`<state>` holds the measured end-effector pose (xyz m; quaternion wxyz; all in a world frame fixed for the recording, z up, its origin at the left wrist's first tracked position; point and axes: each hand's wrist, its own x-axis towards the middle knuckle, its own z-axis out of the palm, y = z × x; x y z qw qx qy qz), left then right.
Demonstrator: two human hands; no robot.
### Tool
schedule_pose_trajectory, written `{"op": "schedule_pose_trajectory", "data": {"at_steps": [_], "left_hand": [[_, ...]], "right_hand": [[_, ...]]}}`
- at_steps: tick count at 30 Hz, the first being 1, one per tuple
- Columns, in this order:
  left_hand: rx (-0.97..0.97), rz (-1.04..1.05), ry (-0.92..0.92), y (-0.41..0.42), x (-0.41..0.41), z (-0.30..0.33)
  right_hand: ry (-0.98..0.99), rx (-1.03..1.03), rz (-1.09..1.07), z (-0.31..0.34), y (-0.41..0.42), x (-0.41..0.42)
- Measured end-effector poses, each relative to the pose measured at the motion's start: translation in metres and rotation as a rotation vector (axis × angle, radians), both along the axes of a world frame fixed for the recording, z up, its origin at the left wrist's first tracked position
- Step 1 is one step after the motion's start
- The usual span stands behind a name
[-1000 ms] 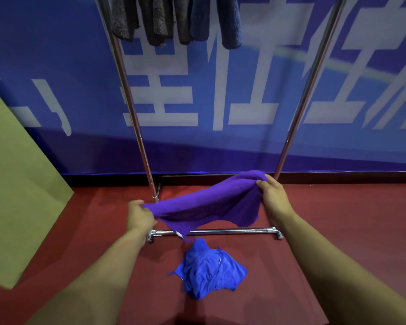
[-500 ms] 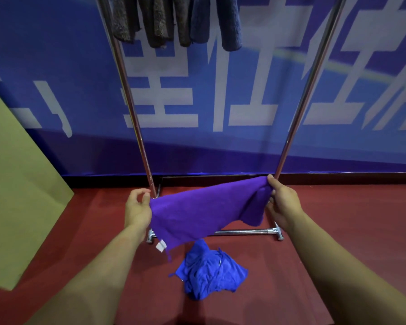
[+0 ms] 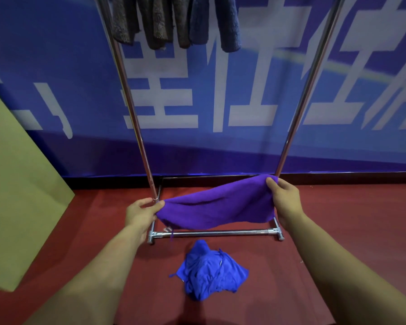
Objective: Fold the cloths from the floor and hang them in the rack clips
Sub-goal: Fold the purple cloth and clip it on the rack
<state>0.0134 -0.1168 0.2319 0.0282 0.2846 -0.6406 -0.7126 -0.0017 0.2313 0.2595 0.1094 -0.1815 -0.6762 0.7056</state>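
Floor (image 3: 338,219): dark red, smooth, matte, running back to a black skirting strip (image 3: 349,178) at the wall's foot. Back wall covered by a blue banner (image 3: 45,66) with large white block characters and a faint pale streak arcing across its upper right; the lower band is a deeper violet-blue and in shade. Left side: a yellow-green flat board (image 3: 17,195) standing tilted, its lower corner on the floor; light is soft and even.
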Motion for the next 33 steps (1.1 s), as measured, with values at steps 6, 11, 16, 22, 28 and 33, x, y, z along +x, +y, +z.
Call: {"op": "schedule_pose_trajectory", "data": {"at_steps": [6, 11, 16, 22, 28, 33], "left_hand": [[-0.007, 0.082, 0.111, 0.002, 0.001, 0.009], [0.105, 0.130, 0.259, 0.003, 0.000, 0.019], [0.083, 0.210, 0.401, 0.008, 0.000, 0.032], [0.148, 0.204, 0.431, 0.006, -0.002, 0.038], [0.088, 0.188, 0.441, 0.003, -0.004, 0.037], [-0.233, 0.022, 0.411, 0.002, 0.001, 0.034]], "right_hand": [[0.052, 0.075, -0.076, 0.006, 0.003, 0.004], [0.124, 0.079, -0.122, 0.009, 0.006, 0.006], [0.191, 0.023, -0.136, 0.024, 0.000, 0.011], [0.239, 0.019, -0.134, 0.026, 0.002, 0.016], [0.253, 0.061, -0.075, 0.026, 0.006, 0.016], [0.192, 0.171, 0.042, 0.020, 0.007, 0.014]]}}
